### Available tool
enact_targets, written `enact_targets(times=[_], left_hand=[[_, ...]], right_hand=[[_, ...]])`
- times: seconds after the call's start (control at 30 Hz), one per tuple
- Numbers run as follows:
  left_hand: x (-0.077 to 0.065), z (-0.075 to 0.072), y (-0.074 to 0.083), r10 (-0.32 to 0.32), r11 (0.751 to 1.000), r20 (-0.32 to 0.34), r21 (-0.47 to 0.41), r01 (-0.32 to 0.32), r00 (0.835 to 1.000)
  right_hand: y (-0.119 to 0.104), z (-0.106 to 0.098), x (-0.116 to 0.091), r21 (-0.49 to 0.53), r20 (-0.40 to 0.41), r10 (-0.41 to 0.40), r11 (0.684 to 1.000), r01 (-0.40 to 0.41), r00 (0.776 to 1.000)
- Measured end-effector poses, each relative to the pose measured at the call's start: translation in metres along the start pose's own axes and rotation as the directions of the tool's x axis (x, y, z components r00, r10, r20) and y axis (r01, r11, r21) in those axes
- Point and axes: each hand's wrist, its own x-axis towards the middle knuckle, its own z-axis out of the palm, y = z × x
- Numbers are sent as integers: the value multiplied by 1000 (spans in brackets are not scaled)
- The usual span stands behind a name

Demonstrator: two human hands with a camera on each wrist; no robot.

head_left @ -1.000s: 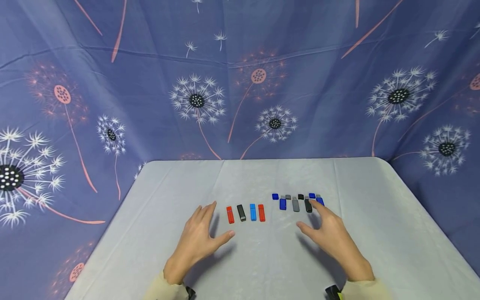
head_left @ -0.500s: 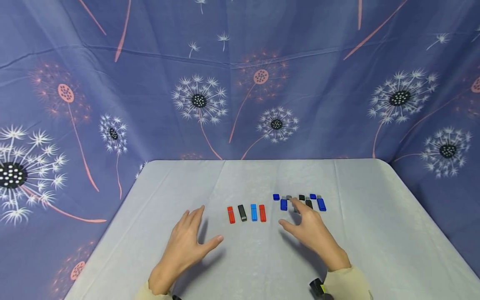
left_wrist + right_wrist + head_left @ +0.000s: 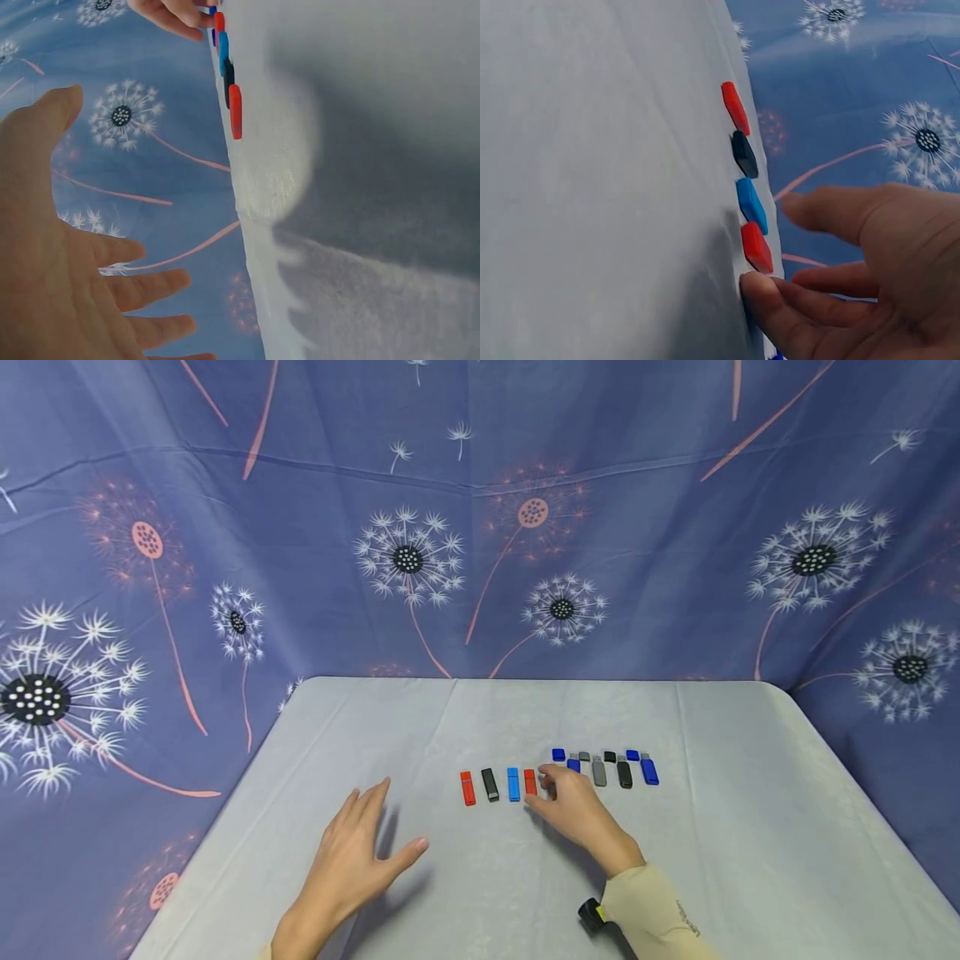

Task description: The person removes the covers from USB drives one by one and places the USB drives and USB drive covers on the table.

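Observation:
A row of capped USB sticks lies on the table: a left red USB stick (image 3: 468,788), a black one (image 3: 490,784), a light blue one (image 3: 513,784) and a right red USB stick (image 3: 530,782). My right hand (image 3: 581,810) is just right of that last red stick, its thumb and index finger spread around its near end; in the right wrist view a fingertip (image 3: 757,289) lies close to the red stick (image 3: 757,247), and contact is unclear. My left hand (image 3: 348,852) hovers left of the row, fingers spread, holding nothing.
Right of the row lie uncapped USB sticks: a blue one (image 3: 573,766) partly behind my right hand, a grey one (image 3: 598,771), a black one (image 3: 624,772) and another blue one (image 3: 649,770). Several loose caps (image 3: 610,757) sit behind them. A patterned curtain (image 3: 480,568) hangs beyond the table.
My right hand has moved left from the uncapped sticks to the right red USB stick, its fingers drawing closer together. My left hand has drifted left and slightly down in view.

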Motion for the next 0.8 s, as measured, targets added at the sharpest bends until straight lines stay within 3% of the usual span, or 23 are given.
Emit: enact_targets(times=[0.27,0.57,0.8], left_hand=[[-8,-8,4,-14,1000,0,-3,14,1000],[-14,-10,5,-7,1000,-28,-7,7,1000],[-14,-10,8,5,1000,-36,-16,-6,999]], right_hand=[[-6,12,14,-65,-46,-33,997,30,998],[-14,14,20,-80,-23,109,991,-111,994],[-13,12,18,-38,-23,140,989,-141,990]])
